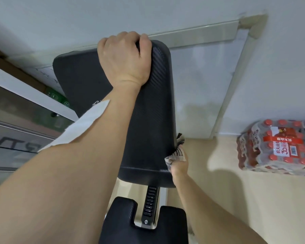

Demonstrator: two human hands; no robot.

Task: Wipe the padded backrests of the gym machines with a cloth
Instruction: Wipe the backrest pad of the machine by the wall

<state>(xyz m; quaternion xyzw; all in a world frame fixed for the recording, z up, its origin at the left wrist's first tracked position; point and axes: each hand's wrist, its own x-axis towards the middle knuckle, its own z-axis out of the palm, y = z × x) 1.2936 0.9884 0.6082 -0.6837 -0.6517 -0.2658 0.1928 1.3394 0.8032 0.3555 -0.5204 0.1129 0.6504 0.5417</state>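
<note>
Backrest black, ribbed; left hand fingers clamp its top, right hand fingers pinch striped cloth at its lower corner.

The backrest pad is black with a fine diagonal weave pattern, like carbon fibre. The cloth is striped in cream, brown and black. The seat pad is the same black. The pack of bottles shows red caps and a red-and-white label with a red 30. The floor is pale beige, the wall off-white, the sleeve white, the sticker green.
</note>
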